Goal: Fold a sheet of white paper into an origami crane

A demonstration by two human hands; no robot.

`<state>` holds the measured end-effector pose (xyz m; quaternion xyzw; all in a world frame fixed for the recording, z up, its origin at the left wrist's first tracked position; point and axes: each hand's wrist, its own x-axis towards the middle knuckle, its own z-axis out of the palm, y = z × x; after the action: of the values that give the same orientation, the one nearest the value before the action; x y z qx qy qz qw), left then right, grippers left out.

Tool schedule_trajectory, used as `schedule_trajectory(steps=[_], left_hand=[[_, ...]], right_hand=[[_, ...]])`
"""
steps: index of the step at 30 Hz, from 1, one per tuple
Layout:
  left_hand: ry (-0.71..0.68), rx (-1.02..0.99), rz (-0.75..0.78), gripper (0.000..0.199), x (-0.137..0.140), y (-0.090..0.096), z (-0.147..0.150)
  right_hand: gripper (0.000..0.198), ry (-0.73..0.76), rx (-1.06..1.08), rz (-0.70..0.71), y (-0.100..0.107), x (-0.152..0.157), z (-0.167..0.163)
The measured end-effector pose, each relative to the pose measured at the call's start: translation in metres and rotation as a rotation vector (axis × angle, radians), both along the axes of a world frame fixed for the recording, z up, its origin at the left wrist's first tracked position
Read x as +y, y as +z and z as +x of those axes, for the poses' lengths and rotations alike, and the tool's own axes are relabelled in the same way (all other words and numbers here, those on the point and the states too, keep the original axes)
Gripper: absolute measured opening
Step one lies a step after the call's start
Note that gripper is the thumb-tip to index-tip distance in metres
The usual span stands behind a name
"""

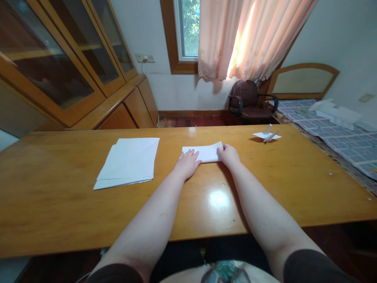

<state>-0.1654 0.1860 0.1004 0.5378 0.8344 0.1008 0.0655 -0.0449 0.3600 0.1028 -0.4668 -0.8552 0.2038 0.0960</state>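
A folded sheet of white paper (208, 152) lies on the wooden table in front of me, its long side running left to right. My left hand (187, 163) rests on the paper's left end, fingers spread and pressing it down. At the other end, my right hand (229, 156) is closed on the edge, the thumb on top and the other fingers mostly hidden. The paper's right end is slightly raised.
A stack of white paper sheets (129, 161) lies on the table (59, 204) to the left. A folded paper crane (267, 136) stands at the back right. Beyond the table are a brown armchair (246, 98), a bed (332, 129) and a glass-fronted cabinet (103, 78).
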Motion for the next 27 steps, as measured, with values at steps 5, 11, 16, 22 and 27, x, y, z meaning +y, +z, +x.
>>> schedule_trajectory(steps=[5,11,16,22,27], left_hand=[[0.104,0.025,0.002,0.059,0.005,-0.007,-0.001],[0.127,0.064,-0.040,0.063,-0.002,-0.004,0.006],[0.199,0.094,-0.057,0.066,-0.003,0.003,0.022],[0.181,0.090,-0.040,0.065,0.002,-0.002,0.024],[0.183,0.050,-0.031,0.067,0.004,-0.010,0.023]], right_hand=[[0.030,-0.010,-0.011,-0.005,0.000,0.001,-0.001],[0.027,0.074,-0.013,-0.018,0.001,0.006,0.003],[0.027,0.063,-0.034,-0.024,0.002,0.006,0.003],[0.026,-0.026,-0.073,-0.022,0.000,0.001,-0.001],[0.027,-0.028,-0.073,-0.013,0.000,0.000,-0.002]])
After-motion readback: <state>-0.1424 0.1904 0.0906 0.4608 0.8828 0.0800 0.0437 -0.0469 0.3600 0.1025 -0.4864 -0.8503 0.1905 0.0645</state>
